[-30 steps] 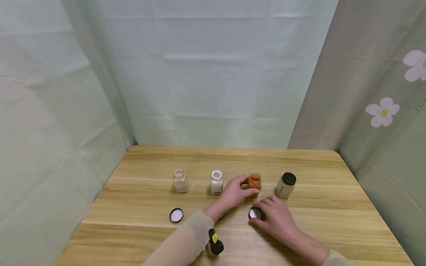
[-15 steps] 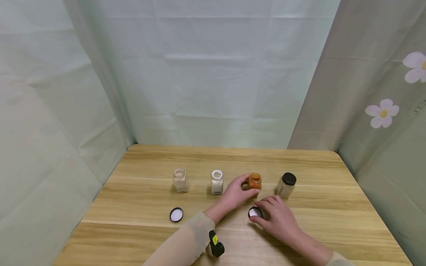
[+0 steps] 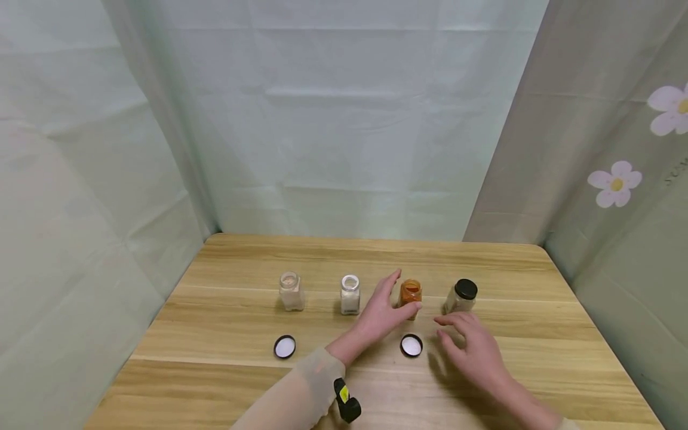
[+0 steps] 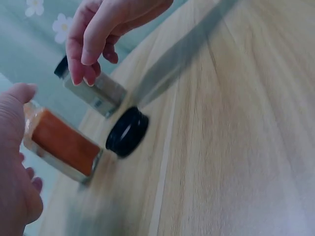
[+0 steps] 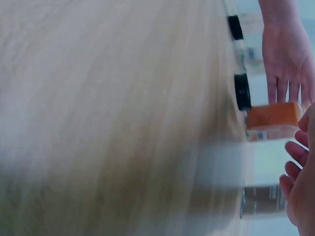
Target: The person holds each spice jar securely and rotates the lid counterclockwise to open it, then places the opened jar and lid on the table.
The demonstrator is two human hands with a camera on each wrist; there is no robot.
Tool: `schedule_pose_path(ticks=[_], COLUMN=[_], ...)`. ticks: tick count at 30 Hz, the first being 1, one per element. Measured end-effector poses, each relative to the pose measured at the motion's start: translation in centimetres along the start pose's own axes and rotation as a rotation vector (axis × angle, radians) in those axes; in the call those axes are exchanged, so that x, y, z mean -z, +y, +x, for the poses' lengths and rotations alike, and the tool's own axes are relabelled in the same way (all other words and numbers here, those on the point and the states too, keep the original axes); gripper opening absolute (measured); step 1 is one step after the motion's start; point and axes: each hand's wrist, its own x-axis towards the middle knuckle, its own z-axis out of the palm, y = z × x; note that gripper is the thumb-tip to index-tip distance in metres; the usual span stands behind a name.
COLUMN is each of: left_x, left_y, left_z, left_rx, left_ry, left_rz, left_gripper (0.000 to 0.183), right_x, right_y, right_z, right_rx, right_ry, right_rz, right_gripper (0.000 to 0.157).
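Note:
An uncapped glass jar of orange-red powder (image 3: 411, 294) stands upright on the table. My left hand (image 3: 378, 315) spreads beside it, thumb in front and fingers straight on the far left side; in the left wrist view a gap shows between that thumb and the orange jar (image 4: 64, 142). In front of the jar lies a black lid (image 3: 411, 346), white inside up. To the lid's right, my right hand (image 3: 474, 351) hovers with loosely bent fingers and holds nothing. Just beyond that hand is a jar with a black cap (image 3: 460, 297), its lower part partly hidden by the fingers.
Left of the orange jar stand two uncapped jars, one of white powder (image 3: 350, 297) and one of pale beige powder (image 3: 292, 292). Another black lid (image 3: 285, 347) lies white side up at the left. Cloth curtains (image 3: 344, 119) surround the wooden table (image 3: 215, 370) behind and at the sides.
My right hand has let go of the black lid, leaving it flat on the table, and moved right. The left hand's fingers have straightened and come away from the orange jar.

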Motion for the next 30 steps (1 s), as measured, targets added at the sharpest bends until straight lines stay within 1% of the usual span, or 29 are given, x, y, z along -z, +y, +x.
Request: schedule_pose_path(ticks=[1, 3, 7, 10, 13, 16, 18, 20, 24, 26, 30], left_x=[0.1, 0.2, 0.4, 0.5, 0.4, 0.1, -0.4, -1.2, -3.1, -4.1, -5.7], left_y=[0.3, 0.8, 2.1, 3.1, 4.1, 4.9, 5.3, 5.6, 5.8, 5.7, 5.6], left_z=[-0.2, -0.5, -1.3, -1.7, -1.9, -2.2, -2.2, -2.1, -1.8, -1.8, -1.8], left_rx=[-0.011, -0.056, -0.187, -0.290, -0.358, -0.379, -0.388, -0.397, -0.416, -0.405, -0.342], left_ry=[0.011, 0.037, 0.073, 0.075, 0.058, 0.034, 0.013, 0.002, -0.011, -0.025, -0.057], left_rz=[0.001, 0.006, 0.000, -0.021, -0.038, -0.061, -0.095, -0.113, -0.102, -0.088, -0.071], left_gripper=[0.088, 0.083, 0.075, 0.071, 0.068, 0.067, 0.066, 0.066, 0.065, 0.065, 0.069], right_x=[0.2, 0.7, 1.6, 2.3, 3.2, 4.0, 4.4, 4.7, 5.0, 5.0, 4.9], right_y=[0.1, 0.3, 0.9, 1.2, 1.6, 2.0, 2.3, 2.8, 3.7, 4.1, 4.7], right_z=[0.0, 0.2, 0.5, 0.8, 1.1, 1.5, 1.7, 2.1, 2.6, 2.7, 2.8], right_rx=[0.001, -0.001, 0.004, -0.014, -0.051, -0.085, -0.114, -0.143, -0.219, -0.256, -0.306], right_ry=[0.020, 0.059, 0.136, 0.170, 0.180, 0.193, 0.210, 0.229, 0.244, 0.239, 0.238], right_rz=[0.012, 0.043, 0.094, 0.133, 0.166, 0.193, 0.222, 0.255, 0.309, 0.330, 0.363], right_gripper=[0.027, 0.030, 0.036, 0.037, 0.034, 0.031, 0.030, 0.030, 0.030, 0.030, 0.032])
